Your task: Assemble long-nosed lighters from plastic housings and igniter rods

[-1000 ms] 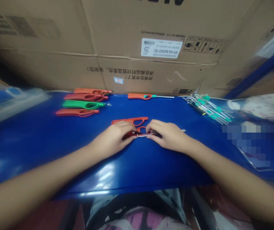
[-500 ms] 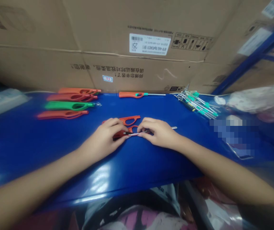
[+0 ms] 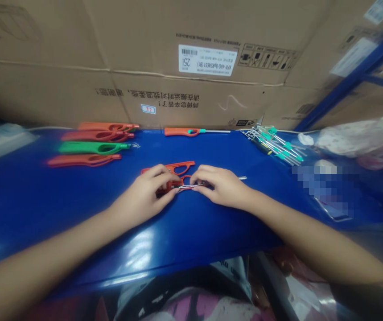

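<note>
My left hand [image 3: 154,189] is closed, thumb and fingers pinching at an orange lighter casing [image 3: 187,178] that lies on the table, partly hidden under the fingers. Thin pale wires [image 3: 186,186] run across from it to my right hand [image 3: 220,185], whose thumb and fingertips are pinched together on them. A metal tube tip [image 3: 242,178] sticks out beyond the right hand; the rest of the tube is hidden. Just behind my fingers lies another orange casing half [image 3: 183,167] with an open trigger loop.
Orange casings [image 3: 87,159] and a green one [image 3: 91,147] lie at left. An assembled orange lighter [image 3: 179,132] rests at the back before a cardboard box [image 3: 164,58]. Metal tubes with teal parts [image 3: 278,147] are piled at right on the blue table [image 3: 211,232], near plastic bags [image 3: 355,138].
The view has shifted very slightly. Both hands keep almost the same place and grip, with only small finger movement at the wires.
</note>
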Action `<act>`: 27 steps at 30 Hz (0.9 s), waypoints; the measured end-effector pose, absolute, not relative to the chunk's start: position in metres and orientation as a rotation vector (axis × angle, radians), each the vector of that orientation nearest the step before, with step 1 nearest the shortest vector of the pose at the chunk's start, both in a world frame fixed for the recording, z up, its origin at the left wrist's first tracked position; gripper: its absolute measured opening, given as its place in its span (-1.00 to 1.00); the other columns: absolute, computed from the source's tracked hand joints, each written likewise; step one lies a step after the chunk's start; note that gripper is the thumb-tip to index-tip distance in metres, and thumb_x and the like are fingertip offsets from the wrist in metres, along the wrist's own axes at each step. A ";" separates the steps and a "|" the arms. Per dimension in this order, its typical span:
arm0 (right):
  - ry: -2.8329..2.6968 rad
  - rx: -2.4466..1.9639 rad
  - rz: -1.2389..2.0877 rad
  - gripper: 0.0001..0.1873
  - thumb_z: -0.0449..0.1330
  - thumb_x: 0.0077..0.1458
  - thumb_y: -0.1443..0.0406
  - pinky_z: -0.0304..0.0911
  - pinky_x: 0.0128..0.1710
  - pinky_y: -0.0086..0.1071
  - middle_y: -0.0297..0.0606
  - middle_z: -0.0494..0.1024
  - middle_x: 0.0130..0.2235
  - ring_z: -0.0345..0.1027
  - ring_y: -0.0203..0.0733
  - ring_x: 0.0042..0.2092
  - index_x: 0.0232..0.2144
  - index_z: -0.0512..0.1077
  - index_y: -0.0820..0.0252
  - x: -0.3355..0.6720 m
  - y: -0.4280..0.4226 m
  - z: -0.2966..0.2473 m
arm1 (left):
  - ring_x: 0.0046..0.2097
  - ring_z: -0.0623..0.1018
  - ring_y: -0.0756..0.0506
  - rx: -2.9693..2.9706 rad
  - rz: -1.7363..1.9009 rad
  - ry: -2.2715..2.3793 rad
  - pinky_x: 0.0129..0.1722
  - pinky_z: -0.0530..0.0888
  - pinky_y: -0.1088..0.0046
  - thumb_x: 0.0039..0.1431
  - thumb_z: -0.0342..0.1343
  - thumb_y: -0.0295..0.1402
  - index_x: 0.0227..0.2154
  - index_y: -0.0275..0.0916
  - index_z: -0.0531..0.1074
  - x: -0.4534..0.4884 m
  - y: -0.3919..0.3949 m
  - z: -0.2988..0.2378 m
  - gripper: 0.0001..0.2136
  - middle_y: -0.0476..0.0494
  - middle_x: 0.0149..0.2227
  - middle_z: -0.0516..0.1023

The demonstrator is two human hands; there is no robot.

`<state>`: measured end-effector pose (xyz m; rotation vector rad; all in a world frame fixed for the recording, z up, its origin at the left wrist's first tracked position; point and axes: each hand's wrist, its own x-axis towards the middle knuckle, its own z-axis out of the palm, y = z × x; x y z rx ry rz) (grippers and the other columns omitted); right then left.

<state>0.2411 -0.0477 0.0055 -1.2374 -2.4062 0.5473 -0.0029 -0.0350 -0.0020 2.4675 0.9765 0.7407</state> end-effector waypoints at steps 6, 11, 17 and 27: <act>-2.345 -1.267 0.594 -0.94 0.24 0.21 0.34 0.17 -0.26 -0.40 -0.32 0.54 -0.20 0.40 -0.25 -0.22 -0.24 0.50 0.10 0.240 -0.045 0.002 | -0.17 0.53 -0.10 2.497 0.700 0.887 -0.12 0.51 0.32 0.34 0.05 -0.34 -0.11 -0.21 0.55 -0.003 -0.034 -0.006 -0.80 -0.17 -0.14 0.46; -2.366 -1.264 0.615 -0.88 0.23 0.21 0.36 0.18 -0.22 -0.39 -0.30 0.55 -0.18 0.41 -0.24 -0.19 -0.21 0.53 0.08 0.240 -0.046 0.004 | -0.27 0.51 -0.05 2.408 0.716 0.924 -0.24 0.50 0.39 0.32 0.09 -0.34 -0.17 -0.22 0.54 -0.002 -0.034 -0.007 -0.85 -0.14 -0.18 0.47; -2.325 -1.277 0.651 -0.90 0.24 0.20 0.34 0.16 -0.28 -0.41 -0.33 0.54 -0.22 0.40 -0.26 -0.23 -0.23 0.54 0.07 0.239 -0.046 0.003 | -0.33 0.49 -0.02 2.355 0.783 0.941 -0.30 0.47 0.45 0.30 0.13 -0.34 -0.20 -0.22 0.54 0.000 -0.034 -0.005 -0.88 -0.10 -0.26 0.51; -2.306 -1.321 0.676 -0.90 0.25 0.18 0.34 0.12 -0.30 -0.43 -0.35 0.55 -0.21 0.35 -0.31 -0.28 -0.24 0.55 0.07 0.238 -0.047 0.003 | -0.31 0.56 -0.02 2.283 0.894 0.913 -0.29 0.50 0.47 0.25 0.17 -0.43 -0.15 -0.20 0.60 -0.002 -0.034 -0.007 -0.84 -0.12 -0.22 0.59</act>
